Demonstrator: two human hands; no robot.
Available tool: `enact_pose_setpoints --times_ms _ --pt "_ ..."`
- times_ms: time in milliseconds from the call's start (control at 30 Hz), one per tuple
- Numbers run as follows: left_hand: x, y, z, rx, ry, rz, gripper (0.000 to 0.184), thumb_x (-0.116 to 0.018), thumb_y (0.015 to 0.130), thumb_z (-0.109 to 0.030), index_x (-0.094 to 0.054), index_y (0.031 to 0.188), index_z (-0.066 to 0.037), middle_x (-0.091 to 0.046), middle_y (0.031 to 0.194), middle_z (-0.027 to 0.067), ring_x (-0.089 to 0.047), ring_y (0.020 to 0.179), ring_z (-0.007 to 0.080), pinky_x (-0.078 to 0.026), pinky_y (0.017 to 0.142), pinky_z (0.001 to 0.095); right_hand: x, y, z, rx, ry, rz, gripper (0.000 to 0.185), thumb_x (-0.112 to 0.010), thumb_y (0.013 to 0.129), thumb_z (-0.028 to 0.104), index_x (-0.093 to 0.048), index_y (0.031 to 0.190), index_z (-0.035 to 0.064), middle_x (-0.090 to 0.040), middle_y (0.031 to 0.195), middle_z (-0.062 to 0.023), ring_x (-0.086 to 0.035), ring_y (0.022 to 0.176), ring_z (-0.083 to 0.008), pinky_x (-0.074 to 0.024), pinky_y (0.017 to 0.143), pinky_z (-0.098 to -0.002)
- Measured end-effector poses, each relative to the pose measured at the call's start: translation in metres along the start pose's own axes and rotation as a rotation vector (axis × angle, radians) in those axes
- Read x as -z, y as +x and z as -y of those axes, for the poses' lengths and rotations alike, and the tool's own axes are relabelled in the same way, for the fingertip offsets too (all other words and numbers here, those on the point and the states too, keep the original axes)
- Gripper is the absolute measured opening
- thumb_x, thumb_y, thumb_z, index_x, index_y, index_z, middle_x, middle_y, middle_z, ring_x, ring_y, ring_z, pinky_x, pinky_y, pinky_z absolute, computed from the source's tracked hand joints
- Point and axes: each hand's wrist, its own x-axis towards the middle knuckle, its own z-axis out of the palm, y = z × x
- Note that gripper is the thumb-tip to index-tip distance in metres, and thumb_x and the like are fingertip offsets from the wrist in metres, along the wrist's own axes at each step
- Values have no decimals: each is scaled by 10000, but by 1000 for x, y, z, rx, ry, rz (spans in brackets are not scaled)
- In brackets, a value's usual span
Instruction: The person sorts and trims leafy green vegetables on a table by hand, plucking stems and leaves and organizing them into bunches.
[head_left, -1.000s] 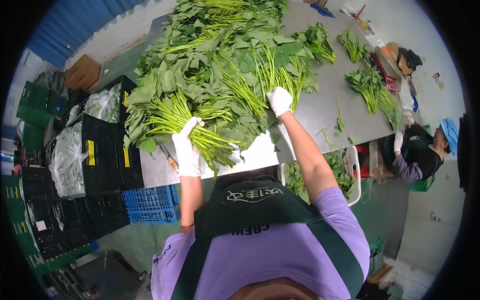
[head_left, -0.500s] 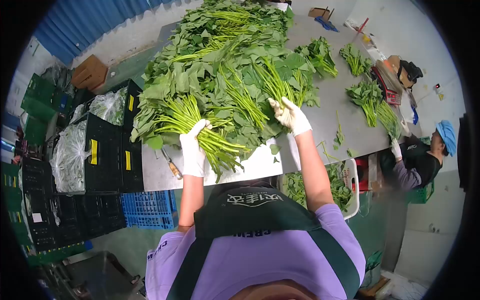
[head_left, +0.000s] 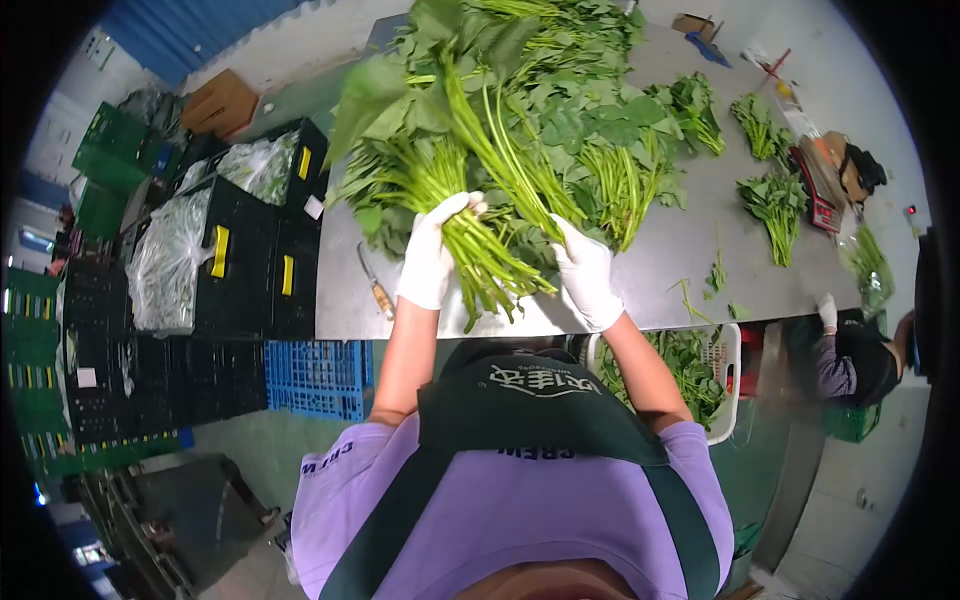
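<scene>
White-gloved, my left hand (head_left: 432, 245) is wrapped round a thick bunch of leafy green stems (head_left: 478, 255), cut ends pointing toward me and to the right. My right hand (head_left: 585, 270), gloved as well, grips a smaller group of long leafy stems (head_left: 490, 145) beside that bunch. Their leaves (head_left: 385, 105) spread up and to the left, some blurred by motion. Behind both hands a big heap of the same leafy greens (head_left: 560, 60) covers the metal table (head_left: 690, 240). A curved knife with a wooden handle (head_left: 382, 298) lies left of my left hand.
Black crates (head_left: 262, 250) with bagged greens stand left, above a blue crate (head_left: 318, 380). A white basket (head_left: 733, 385) of leaves sits below the table edge. Separate bunches (head_left: 775, 215) and a red scale (head_left: 822, 212) lie right. A co-worker (head_left: 855, 355) holds a bagged bunch (head_left: 872, 270).
My right hand has drawn stems from the heap toward the bunch in my left hand. That bunch is lifted and shifted right in view. The co-worker's greens are now in a clear bag.
</scene>
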Motion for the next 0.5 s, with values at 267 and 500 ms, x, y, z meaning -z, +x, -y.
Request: enact_pose_setpoints --times_ms 267,500 --pt "-5 -8 7 53 12 126 243 -615 791 -80 -622 1004 36 -657 886 111 -625 719 158 -523 635 255 9 -13 -6 265 -439 40 466 -567 684 -23 -556 1138 82 -574 711 -70 -585 611 -225 -462 545 -329" --pt "-18 -2 20 46 35 181 204 -644 739 -32 -639 926 50 -653 828 109 -629 709 187 -526 666 287 29 -16 -7 107 -333 321 524 -605 753 43 -493 1264 52 -644 881 -78 -603 657 -180 -476 591 -271"
